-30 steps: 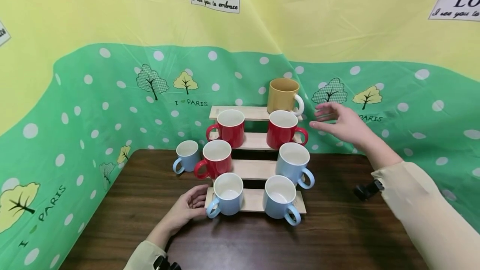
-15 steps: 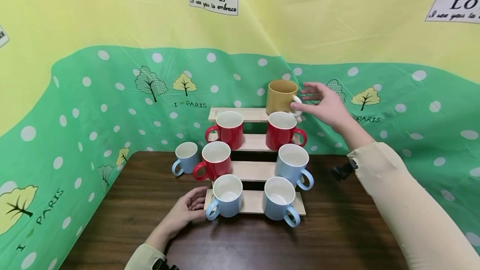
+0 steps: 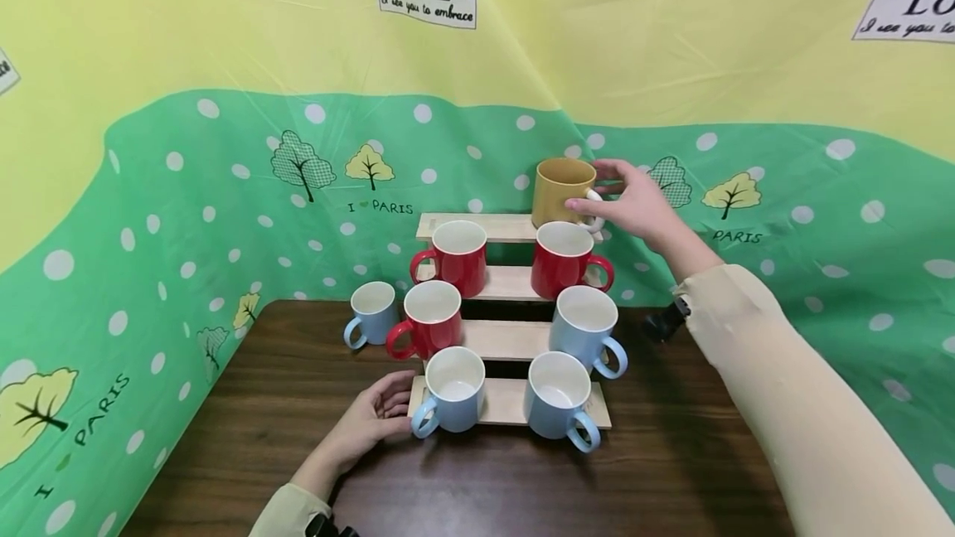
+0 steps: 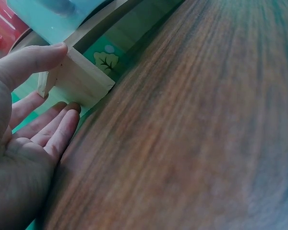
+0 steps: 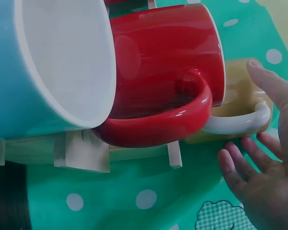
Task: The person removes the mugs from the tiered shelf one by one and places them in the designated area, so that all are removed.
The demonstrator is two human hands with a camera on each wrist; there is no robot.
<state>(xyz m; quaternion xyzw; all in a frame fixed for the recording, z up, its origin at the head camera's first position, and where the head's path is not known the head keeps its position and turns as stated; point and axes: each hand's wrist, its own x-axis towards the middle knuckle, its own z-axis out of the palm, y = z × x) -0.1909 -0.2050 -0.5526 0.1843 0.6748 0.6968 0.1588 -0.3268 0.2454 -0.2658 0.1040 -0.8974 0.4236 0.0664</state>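
A tan mug [image 3: 555, 195] with a white handle [image 5: 240, 120] stands on the top step of a tiered wooden rack [image 3: 507, 340]. My right hand [image 3: 634, 203] is at its handle side, thumb against the mug's near side and fingers spread at the far side. In the right wrist view those fingers [image 5: 254, 160] are fairly straight, with the handle between them and the thumb. My left hand [image 3: 373, 411] holds the rack's lower left corner. Its thumb lies over the plank end [image 4: 79, 76], and its index finger reaches behind the wood.
Two red mugs [image 3: 464, 263] [image 3: 555, 263] share the step below the tan one. Lower steps carry another red mug [image 3: 436, 321] and several light blue mugs [image 3: 458, 396]. One light blue mug [image 3: 376, 313] stands on the dark table [image 3: 485, 487] left of the rack. A patterned cloth [image 3: 224, 214] hangs behind.
My right hand has moved left to the tan mug, its thumb now across the mug's near side. The left hand and the mugs have stayed in place.
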